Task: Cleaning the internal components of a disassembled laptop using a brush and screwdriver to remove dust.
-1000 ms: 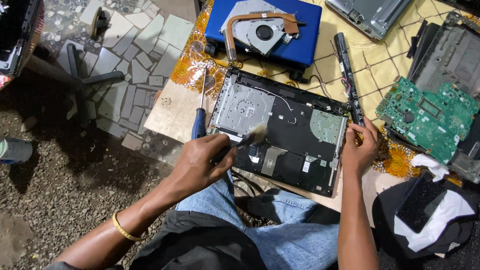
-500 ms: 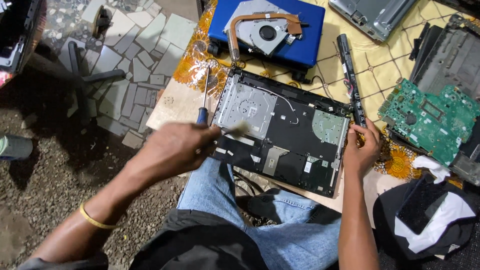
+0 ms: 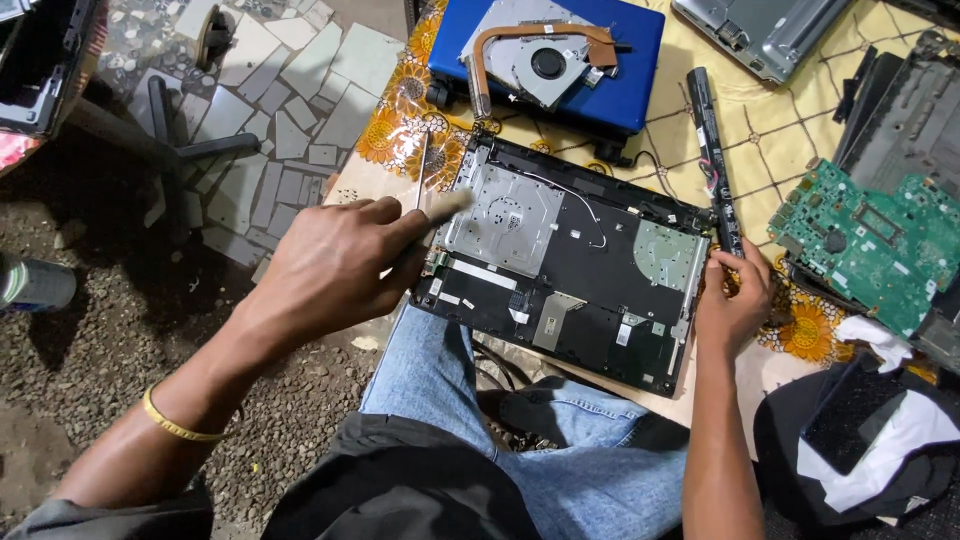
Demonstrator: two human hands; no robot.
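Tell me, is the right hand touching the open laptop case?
Touching. The head view shows the right hand with its fingers wrapped over the right edge of the laptop case, no gap between them.

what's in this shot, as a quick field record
left hand: holds a small brush over the chassis's left edge
right hand: grips the right edge of the open laptop chassis
beside left hand: screwdriver lying on the board
above chassis: cooling fan with copper heat pipe on a blue case
right side: green motherboard, long black battery
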